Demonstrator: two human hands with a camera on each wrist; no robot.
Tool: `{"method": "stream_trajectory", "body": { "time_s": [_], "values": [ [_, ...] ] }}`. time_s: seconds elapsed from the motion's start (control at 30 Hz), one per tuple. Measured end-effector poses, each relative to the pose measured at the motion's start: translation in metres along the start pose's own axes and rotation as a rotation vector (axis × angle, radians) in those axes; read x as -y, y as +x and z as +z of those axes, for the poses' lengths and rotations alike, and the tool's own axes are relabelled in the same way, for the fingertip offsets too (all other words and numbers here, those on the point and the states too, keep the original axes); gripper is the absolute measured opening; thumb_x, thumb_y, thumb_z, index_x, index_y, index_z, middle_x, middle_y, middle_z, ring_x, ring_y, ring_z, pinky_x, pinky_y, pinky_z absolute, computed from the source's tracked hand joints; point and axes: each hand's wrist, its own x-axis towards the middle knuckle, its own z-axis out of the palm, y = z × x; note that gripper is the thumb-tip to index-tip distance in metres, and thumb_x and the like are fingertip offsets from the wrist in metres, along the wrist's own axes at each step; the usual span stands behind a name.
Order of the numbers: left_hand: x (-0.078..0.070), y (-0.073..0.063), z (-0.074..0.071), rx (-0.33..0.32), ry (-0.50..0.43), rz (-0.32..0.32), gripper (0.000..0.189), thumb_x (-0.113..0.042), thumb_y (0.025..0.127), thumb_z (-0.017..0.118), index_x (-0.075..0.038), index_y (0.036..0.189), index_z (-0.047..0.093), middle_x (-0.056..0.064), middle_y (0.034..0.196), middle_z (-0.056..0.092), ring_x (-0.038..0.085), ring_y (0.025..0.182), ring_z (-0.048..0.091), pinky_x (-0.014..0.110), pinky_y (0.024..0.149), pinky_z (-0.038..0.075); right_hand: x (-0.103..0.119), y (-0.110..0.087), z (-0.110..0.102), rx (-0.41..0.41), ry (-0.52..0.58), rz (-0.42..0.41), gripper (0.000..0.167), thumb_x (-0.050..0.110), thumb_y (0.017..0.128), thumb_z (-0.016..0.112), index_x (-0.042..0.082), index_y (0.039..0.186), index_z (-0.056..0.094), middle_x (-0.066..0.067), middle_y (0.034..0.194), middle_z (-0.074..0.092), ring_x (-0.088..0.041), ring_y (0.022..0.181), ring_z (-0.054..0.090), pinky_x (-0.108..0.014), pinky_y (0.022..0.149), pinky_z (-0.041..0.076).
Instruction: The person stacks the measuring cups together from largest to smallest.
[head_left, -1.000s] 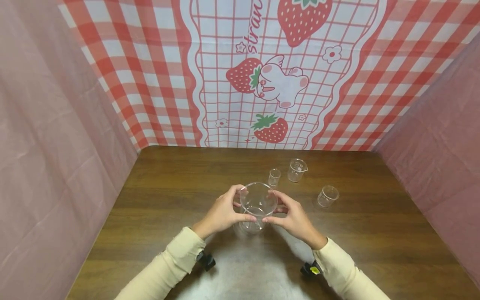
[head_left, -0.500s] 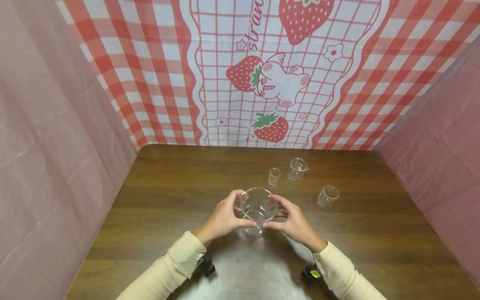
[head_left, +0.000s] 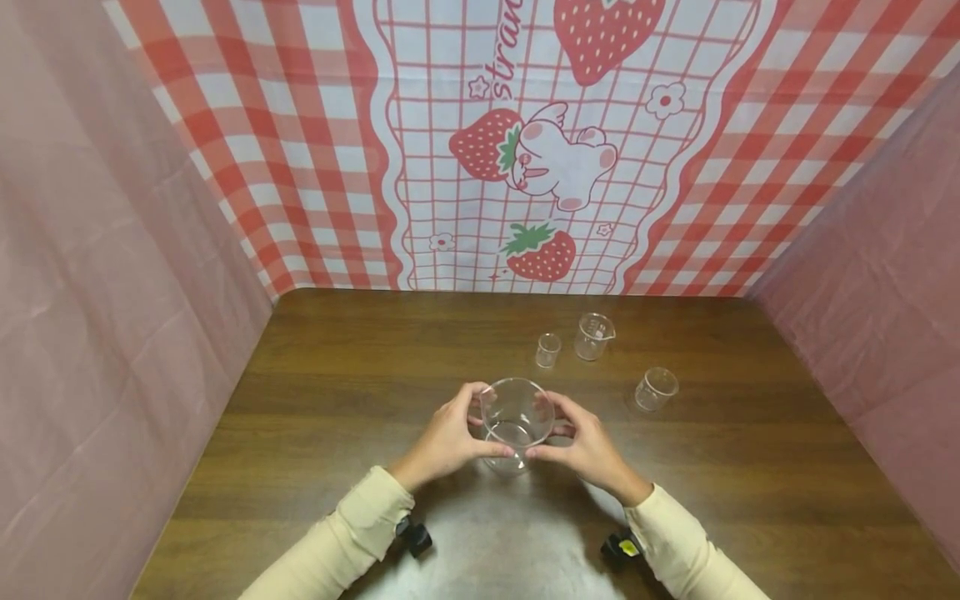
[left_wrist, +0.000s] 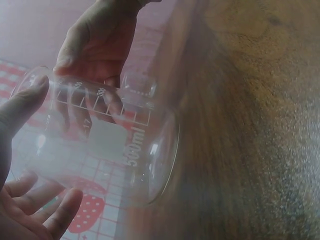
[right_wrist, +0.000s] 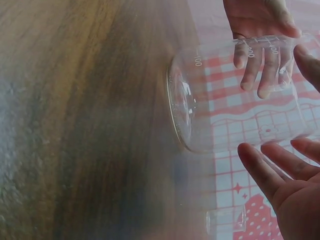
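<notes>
A large clear glass beaker (head_left: 517, 417) is held upright between both hands at the middle of the table. Left hand (head_left: 447, 433) grips its left side, thumb in front and fingers round the far side. On the opposite side the right hand (head_left: 592, 446) grips it likewise, the two thumbs nearly meeting. White "500ml" print and graduation lines show on the beaker (left_wrist: 112, 142) in the left wrist view. Nothing is visible inside it. Its base (right_wrist: 180, 107) is at or close to the tabletop; I cannot tell whether they touch.
Beyond the hands stand a tiny beaker (head_left: 548, 351) and a spouted beaker (head_left: 594, 337). Another small beaker (head_left: 656, 390) is off to the right. The brown wooden table (head_left: 337, 358) ends at a strawberry-print cloth (head_left: 330, 208), with pink curtains at both sides.
Both hands have brought the large beaker slightly down and toward the person, mostly in the first half second. The grip looks the same, and the small beakers stay in place.
</notes>
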Motion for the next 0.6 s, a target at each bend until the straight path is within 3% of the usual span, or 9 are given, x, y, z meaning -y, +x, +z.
{"method": "stream_trajectory", "body": {
  "time_s": [0.17,0.3,0.47,0.6],
  "values": [
    [0.0008,-0.0001,-0.0002,0.007,0.004,-0.013,0.083,-0.027,0.064,0.091,-0.007,0.129,0.044,0.012,0.127,0.06,0.028,0.101,0.067,0.037,0.087,0.059,-0.0015,-0.0012,0.0014,0.003,0.012,0.012,0.076,0.004,0.067,0.086,-0.008,0.132,0.049,-0.028,0.12,0.062,-0.039,0.1,0.065,-0.038,0.085,0.06],
    [0.0006,-0.001,-0.0004,0.019,0.003,-0.027,0.083,-0.029,0.065,0.091,-0.006,0.129,0.044,0.014,0.126,0.059,0.03,0.099,0.067,0.04,0.087,0.059,-0.0028,-0.0029,0.0019,0.007,0.012,0.004,0.076,0.005,0.068,0.086,-0.008,0.133,0.048,-0.027,0.12,0.062,-0.03,0.1,0.066,-0.041,0.084,0.06],
    [0.0015,0.0,-0.0008,0.032,0.0,-0.025,0.085,-0.029,0.065,0.091,-0.007,0.133,0.045,0.013,0.126,0.059,0.03,0.1,0.066,0.041,0.087,0.059,-0.0041,-0.0028,0.0003,0.007,-0.034,-0.034,0.075,0.005,0.067,0.087,-0.006,0.131,0.05,-0.026,0.117,0.064,-0.018,0.096,0.066,-0.032,0.079,0.061],
    [0.0032,0.0021,-0.001,0.033,0.008,0.006,0.089,-0.029,0.065,0.091,-0.006,0.137,0.045,0.013,0.125,0.058,0.029,0.103,0.064,0.041,0.087,0.059,-0.003,-0.0007,-0.0018,0.016,-0.062,-0.045,0.075,0.007,0.066,0.088,-0.004,0.131,0.051,-0.025,0.117,0.065,-0.02,0.094,0.066,-0.027,0.077,0.06]
  ]
}}
